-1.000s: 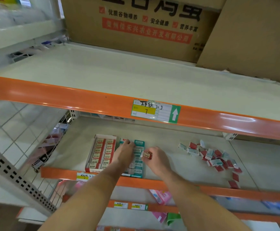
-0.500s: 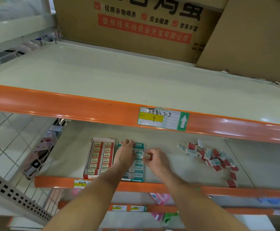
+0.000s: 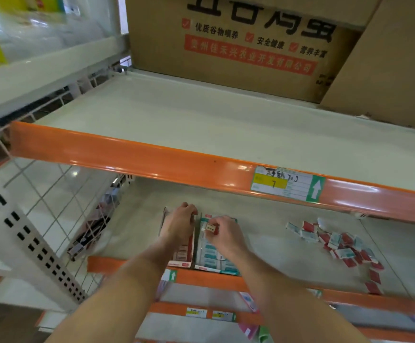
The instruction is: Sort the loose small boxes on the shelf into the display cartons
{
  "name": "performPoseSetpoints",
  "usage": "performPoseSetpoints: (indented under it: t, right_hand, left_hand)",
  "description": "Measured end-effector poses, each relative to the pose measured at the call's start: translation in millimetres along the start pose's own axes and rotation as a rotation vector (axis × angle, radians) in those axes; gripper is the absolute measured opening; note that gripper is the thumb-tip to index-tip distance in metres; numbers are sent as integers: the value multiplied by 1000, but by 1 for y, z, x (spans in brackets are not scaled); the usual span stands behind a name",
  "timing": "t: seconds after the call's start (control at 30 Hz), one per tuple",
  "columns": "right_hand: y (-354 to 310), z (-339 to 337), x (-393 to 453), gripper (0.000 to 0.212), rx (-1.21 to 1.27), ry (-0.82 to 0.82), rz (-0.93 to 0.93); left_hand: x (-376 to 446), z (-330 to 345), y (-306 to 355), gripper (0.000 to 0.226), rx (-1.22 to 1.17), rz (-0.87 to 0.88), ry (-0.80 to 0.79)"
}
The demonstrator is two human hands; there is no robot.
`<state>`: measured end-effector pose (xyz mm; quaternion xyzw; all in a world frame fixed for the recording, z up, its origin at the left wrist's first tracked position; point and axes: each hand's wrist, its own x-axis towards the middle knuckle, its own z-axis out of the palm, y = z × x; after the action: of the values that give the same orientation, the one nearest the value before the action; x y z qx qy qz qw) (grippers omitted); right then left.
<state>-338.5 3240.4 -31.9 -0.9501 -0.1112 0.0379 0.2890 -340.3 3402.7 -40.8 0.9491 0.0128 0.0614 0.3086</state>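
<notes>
My right hand [image 3: 222, 233] pinches a small red box [image 3: 211, 228] over the teal carton [image 3: 215, 253], left hand [image 3: 180, 222] curled on the red carton [image 3: 180, 256]; both look nearly full, though the loose pile [image 3: 337, 241] at right remains.

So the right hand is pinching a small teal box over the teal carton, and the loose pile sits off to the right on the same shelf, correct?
Not quite: in the head view the small box pinched by the right hand is red, not teal. The rest stands: it is over the teal carton, and the loose pile lies to the right on the same shelf.
</notes>
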Motion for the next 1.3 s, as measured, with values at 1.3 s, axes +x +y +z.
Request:
performPoseSetpoints:
  t: [1.3]
  right_hand:
    - [23, -20, -26, 37, -63, -88, -16]
  left_hand:
    - [-7, 0, 36, 19, 197, -18, -123]
